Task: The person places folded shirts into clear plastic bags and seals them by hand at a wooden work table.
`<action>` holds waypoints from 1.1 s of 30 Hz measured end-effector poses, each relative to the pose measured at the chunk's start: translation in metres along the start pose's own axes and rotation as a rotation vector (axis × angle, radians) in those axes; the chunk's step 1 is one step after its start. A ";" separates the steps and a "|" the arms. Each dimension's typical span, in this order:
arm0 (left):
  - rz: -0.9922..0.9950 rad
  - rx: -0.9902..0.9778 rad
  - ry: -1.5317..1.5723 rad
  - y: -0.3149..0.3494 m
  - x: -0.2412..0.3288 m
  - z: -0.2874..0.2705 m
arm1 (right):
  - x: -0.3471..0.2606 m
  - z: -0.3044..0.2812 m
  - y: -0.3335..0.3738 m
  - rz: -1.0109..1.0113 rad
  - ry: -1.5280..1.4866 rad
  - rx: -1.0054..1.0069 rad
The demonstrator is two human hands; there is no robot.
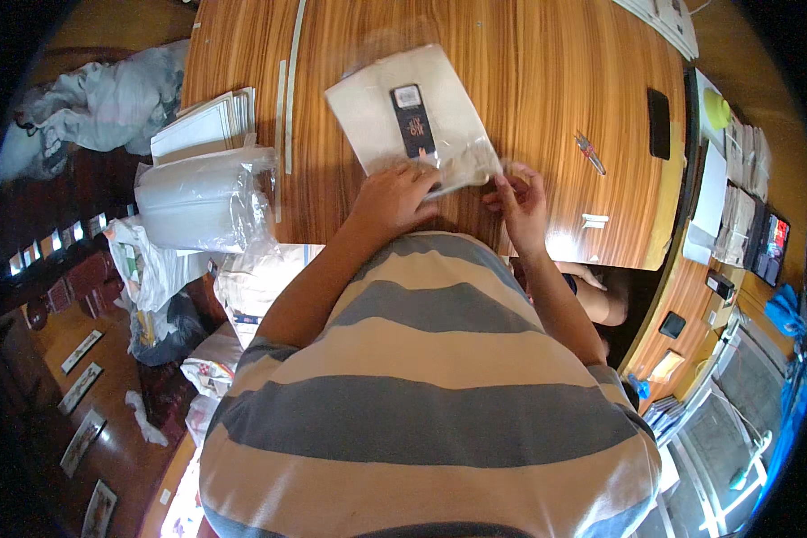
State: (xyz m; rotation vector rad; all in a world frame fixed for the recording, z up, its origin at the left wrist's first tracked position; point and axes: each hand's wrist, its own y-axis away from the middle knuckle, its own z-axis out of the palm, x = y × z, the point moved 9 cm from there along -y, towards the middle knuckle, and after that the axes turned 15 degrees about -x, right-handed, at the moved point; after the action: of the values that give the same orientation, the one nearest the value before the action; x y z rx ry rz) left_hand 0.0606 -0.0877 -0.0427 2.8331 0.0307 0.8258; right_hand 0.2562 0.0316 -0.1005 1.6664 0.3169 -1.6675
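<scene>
A cream, flat folded item (359,103) in a clear plastic bag (466,161) lies tilted on the striped wooden table. A dark label (412,121) with a white sticker is on its upper face. My left hand (399,199) is closed over the bag's near edge, its fingertips partly hidden by the film. At the near right corner, my right hand (520,202) pinches the crinkled plastic between thumb and forefinger, the other fingers loosely curled. The item's far edge is smeared by motion.
Small red-handled snips (591,154), a white slip (594,221) and a black phone (658,123) lie to the right. On the left are a stack of clear plastic bags (202,202) and pale sheets (204,127). Someone's bare leg (601,300) shows beneath the table.
</scene>
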 end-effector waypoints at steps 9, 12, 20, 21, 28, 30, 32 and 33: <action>0.199 0.107 0.052 -0.016 0.043 -0.013 | 0.064 0.061 -0.076 -0.069 0.112 -0.090; 0.310 0.048 -0.045 0.002 0.073 -0.004 | 0.074 0.062 -0.078 0.218 0.154 -0.032; 0.237 0.026 -0.134 0.050 0.028 0.006 | 0.064 0.069 -0.038 0.256 -0.120 -0.230; 0.197 0.000 -0.229 0.052 0.017 0.017 | 0.065 0.067 -0.032 0.274 -0.094 -0.256; 0.366 0.077 -0.198 0.090 0.027 0.079 | 0.088 0.041 0.075 0.527 -0.084 -0.434; 0.453 0.164 -0.046 0.092 0.034 0.060 | 0.094 0.017 0.126 0.695 -0.299 -0.272; 0.495 0.201 0.199 0.084 0.040 0.021 | 0.104 -0.039 0.147 0.654 -0.118 -0.363; 0.470 0.294 0.264 0.077 0.044 -0.008 | 0.107 -0.054 0.149 0.622 -0.029 -0.407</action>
State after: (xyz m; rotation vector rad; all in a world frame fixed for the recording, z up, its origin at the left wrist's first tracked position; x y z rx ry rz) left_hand 0.0906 -0.1590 0.0013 3.0211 -0.5372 1.3901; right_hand 0.4067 -0.0714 -0.1594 1.2593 0.0934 -1.0745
